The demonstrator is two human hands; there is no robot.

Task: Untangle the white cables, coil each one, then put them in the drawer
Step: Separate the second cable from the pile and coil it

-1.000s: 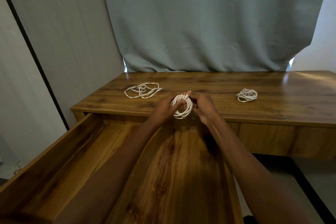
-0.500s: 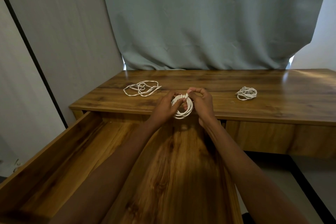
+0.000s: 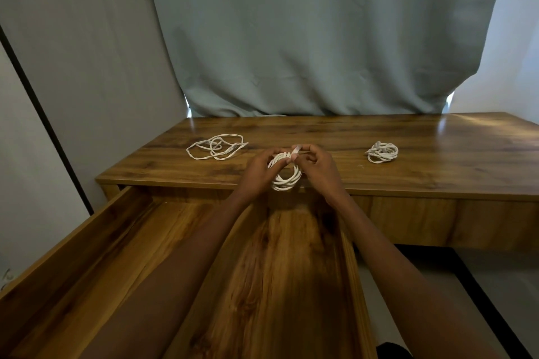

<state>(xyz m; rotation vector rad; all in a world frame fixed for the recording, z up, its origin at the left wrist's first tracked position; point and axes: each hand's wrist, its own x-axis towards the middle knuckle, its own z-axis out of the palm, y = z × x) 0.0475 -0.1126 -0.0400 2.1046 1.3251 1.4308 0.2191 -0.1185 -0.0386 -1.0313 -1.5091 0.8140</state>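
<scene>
Head view: we see the left hand (image 3: 259,167) and right hand (image 3: 316,167) both gripping the coiled cable (image 3: 287,173) above the desk's (image 3: 437,166) front edge, over the open drawer (image 3: 87,256); right fingers pinch its plug end. Loose cable (image 3: 215,146) lies twd the desk's left edge, coiled bundle (image 3: 382,152) twd the right.

Grey-green curtain (image 3: 315,38) hanging behind a wooden desk (image 3: 437,160), daylight leaking at its lower corners. Pale grey wall panels (image 3: 87,67) left, grey floor (image 3: 495,285) below right.
</scene>
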